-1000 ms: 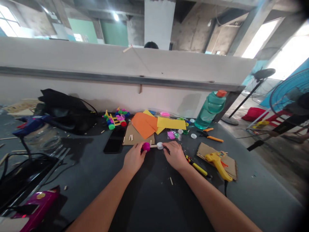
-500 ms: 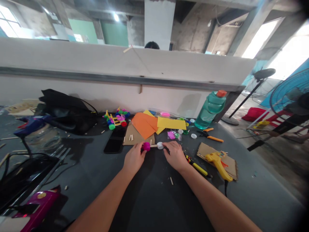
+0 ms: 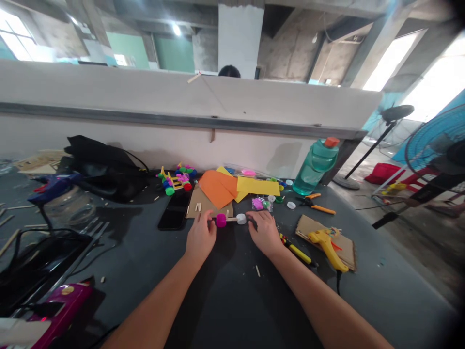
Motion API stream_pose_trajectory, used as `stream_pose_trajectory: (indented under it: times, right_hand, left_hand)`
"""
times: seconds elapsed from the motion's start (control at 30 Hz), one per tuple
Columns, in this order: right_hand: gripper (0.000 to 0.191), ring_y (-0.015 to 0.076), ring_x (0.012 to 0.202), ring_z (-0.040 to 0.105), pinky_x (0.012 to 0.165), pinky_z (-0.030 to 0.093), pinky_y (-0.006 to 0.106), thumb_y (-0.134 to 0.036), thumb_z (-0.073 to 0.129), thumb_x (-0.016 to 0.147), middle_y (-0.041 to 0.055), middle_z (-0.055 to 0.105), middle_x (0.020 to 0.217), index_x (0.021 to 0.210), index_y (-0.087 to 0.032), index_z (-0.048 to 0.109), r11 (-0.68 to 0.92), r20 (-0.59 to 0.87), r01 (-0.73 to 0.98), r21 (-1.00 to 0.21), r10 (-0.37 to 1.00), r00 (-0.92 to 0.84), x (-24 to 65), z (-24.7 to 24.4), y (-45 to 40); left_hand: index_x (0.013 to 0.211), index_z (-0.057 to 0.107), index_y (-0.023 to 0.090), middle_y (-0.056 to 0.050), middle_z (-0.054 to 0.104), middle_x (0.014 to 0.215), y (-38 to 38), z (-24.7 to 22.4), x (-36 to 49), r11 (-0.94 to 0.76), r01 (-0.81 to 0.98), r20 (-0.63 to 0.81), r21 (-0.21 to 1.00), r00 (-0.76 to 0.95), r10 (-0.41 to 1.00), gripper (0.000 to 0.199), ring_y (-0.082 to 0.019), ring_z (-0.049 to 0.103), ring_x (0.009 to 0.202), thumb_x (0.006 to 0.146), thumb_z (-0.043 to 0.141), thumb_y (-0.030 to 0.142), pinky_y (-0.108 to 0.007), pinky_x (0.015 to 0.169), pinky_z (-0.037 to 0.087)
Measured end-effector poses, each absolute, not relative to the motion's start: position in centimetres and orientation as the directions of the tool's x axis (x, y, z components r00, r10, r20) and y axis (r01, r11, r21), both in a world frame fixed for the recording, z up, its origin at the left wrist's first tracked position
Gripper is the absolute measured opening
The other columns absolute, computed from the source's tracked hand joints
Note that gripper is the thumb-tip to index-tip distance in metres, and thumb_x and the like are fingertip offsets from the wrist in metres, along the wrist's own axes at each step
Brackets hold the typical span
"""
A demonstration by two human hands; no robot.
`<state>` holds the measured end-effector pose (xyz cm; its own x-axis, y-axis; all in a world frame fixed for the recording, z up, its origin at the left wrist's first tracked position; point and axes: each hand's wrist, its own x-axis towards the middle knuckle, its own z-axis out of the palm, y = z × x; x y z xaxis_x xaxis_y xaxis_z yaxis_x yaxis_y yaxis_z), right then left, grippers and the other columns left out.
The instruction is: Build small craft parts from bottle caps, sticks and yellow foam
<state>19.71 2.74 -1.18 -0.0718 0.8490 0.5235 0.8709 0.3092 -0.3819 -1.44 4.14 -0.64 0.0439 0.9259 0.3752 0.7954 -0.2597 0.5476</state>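
Between my hands a small piece lies on the dark table: a magenta bottle cap and a white bottle cap joined by a thin wooden stick. A short stick stands up near the magenta cap. My left hand is just left of the magenta cap, thumb and fingers apart, seemingly holding nothing. On the other side my right hand rests beside the white cap, its fingers loosely bent and spread, with a small gap to the cap.
Behind the piece are cardboard with short sticks, orange paper and a phone. To the right lie a yellow-handled tool, a yellow glue gun, orange-handled pliers and a green bottle. A toy car stands back left.
My left hand has drawn slightly left, off the magenta cap. My right fingers have moved a little away from the white cap. The capped piece stays nearly where it was.
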Motion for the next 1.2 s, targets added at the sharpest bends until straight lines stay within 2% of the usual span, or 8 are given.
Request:
stream_pose_trajectory:
  times: [0.07,0.17,0.3,0.63,0.77,0.93,1.07,1.2]
  right_hand:
    - [0.022,0.0224,0.093,0.053,0.081,0.037,0.033,-0.015,0.05,0.082,0.0063,0.065,0.092,0.1,-0.019,0.063,0.316,0.542,0.869,-0.38,0.837,-0.067,19.8,-1.0,2.7]
    - [0.015,0.0205,0.087,0.054,0.078,0.037,0.031,-0.021,0.049,0.086,0.0049,0.065,0.085,0.088,-0.02,0.064,0.33,0.556,0.871,-0.365,0.827,-0.08,19.7,-0.5,2.4]
    - [0.023,0.0176,0.074,0.053,0.071,0.037,0.027,-0.027,0.047,0.089,0.0036,0.061,0.07,0.072,-0.019,0.06,0.336,0.576,0.885,-0.324,0.812,-0.097,19.6,-0.1,2.1]
    - [0.024,0.0163,0.077,0.054,0.071,0.037,0.025,-0.025,0.043,0.091,0.0037,0.062,0.075,0.073,-0.02,0.058,0.278,0.49,0.952,-0.127,0.852,-0.184,18.6,0.0,1.9]
    - [0.022,0.015,0.082,0.055,0.076,0.039,0.023,-0.024,0.044,0.09,0.0029,0.064,0.08,0.079,-0.02,0.061,0.256,0.449,0.96,-0.113,0.875,-0.181,20.6,1.5,3.8]
    - [0.025,0.0192,0.09,0.055,0.081,0.039,0.028,-0.009,0.042,0.084,0.0092,0.065,0.094,0.092,-0.015,0.065,0.057,0.402,0.991,-0.118,0.915,-0.005,28.5,3.6,8.2]
    - [0.032,0.0185,0.091,0.058,0.079,0.04,0.025,-0.002,0.05,0.072,0.007,0.068,0.093,0.093,-0.017,0.068,-0.027,0.267,0.993,-0.116,0.962,0.057,33.9,2.8,10.7]
    - [0.025,0.0172,0.092,0.059,0.08,0.04,0.023,-0.007,0.056,0.073,0.0048,0.07,0.095,0.089,-0.019,0.071,-0.028,0.165,0.988,-0.151,0.985,0.053,35.5,1.1,12.1]
  left_hand:
    - [0.096,0.056,0.02,-0.004,0.063,0.088,3.8,-0.3,-1.4,-0.304,0.789,0.389,0.534,0.09,0.917,0.021,-0.017,0.06,0.08,0.091,0.037,0.028,-0.025,0.068,0.042]
    - [0.074,0.057,0.02,-0.002,0.061,0.068,3.2,0.1,-1.1,-0.458,0.78,0.283,0.426,0.366,0.887,0.04,-0.015,0.058,0.066,0.094,0.028,0.04,-0.024,0.061,0.038]
    - [0.068,0.06,0.019,-0.003,0.064,0.068,2.9,0.3,-0.3,-0.625,0.737,0.145,0.258,0.61,0.779,0.047,-0.016,0.06,0.066,0.093,0.029,0.044,-0.025,0.059,0.036]
    - [0.075,0.066,0.021,-0.006,0.069,0.074,3.2,0.0,-0.2,-0.657,0.733,0.104,0.178,0.65,0.753,0.046,-0.02,0.064,0.069,0.092,0.029,0.044,-0.027,0.06,0.039]
    - [0.075,0.066,0.021,-0.006,0.069,0.075,3.2,-0.1,-0.4,-0.664,0.72,0.104,0.199,0.659,0.745,0.045,-0.02,0.064,0.07,0.092,0.03,0.043,-0.027,0.061,0.039]
    - [0.073,0.064,0.021,-0.006,0.068,0.073,3.3,-0.1,-0.4,-0.667,0.713,0.114,0.218,0.66,0.743,0.046,-0.019,0.064,0.069,0.092,0.028,0.043,-0.027,0.059,0.038]
    - [0.072,0.063,0.021,-0.006,0.067,0.071,3.6,-0.2,-0.4,-0.661,0.719,0.121,0.215,0.652,0.748,0.046,-0.019,0.063,0.068,0.092,0.028,0.042,-0.027,0.059,0.038]
    - [0.071,0.062,0.021,-0.005,0.067,0.071,3.9,-0.1,-0.3,-0.644,0.728,0.107,0.235,0.639,0.762,0.046,-0.019,0.063,0.07,0.092,0.028,0.043,-0.026,0.059,0.037]
